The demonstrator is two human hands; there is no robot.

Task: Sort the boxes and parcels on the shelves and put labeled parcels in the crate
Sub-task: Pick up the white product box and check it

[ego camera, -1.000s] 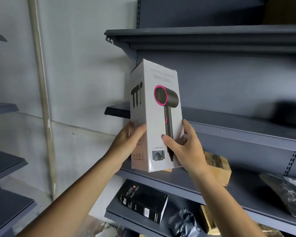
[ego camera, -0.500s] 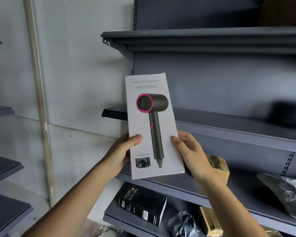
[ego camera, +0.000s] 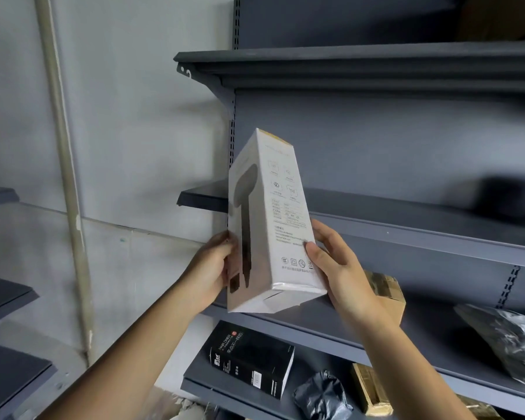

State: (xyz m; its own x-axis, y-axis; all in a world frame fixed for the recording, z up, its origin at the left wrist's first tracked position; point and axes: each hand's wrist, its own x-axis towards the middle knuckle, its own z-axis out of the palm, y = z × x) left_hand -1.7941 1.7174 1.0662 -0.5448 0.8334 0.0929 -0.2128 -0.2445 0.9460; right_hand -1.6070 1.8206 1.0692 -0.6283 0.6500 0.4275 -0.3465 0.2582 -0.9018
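The left hand (ego camera: 215, 265) gripped the lower left edge of the white hair dryer box (ego camera: 273, 225), its fingers curled round onto the face that carried the dryer picture. The right hand (ego camera: 340, 268) clasped the opposite side, thumb pressed on the printed panel and fingers wrapped behind. Between them the box hung roughly upright in the air, in front of the grey shelving (ego camera: 406, 234) and resting on no shelf.

Half a second earlier the picture face had looked straight at the camera; by this moment the box had been twisted about its long axis, so that face pointed left and the narrow side with icons and fine print came forward. A second earlier the other narrow side had shown instead. In the same half second the thumbs had moved from the front face to the new edges.

That turning read as a check for a shipping label. None showed on the faces seen, so the box probably belonged on a shelf and not in the crate, which was out of view. The back face was hidden.

Below, the black hair dryer box (ego camera: 252, 362) lay on the lowest shelf near a black plastic parcel (ego camera: 322, 395), with a brown cardboard parcel (ego camera: 388, 292) just behind the right wrist and a grey bagged parcel (ego camera: 509, 338) further right.
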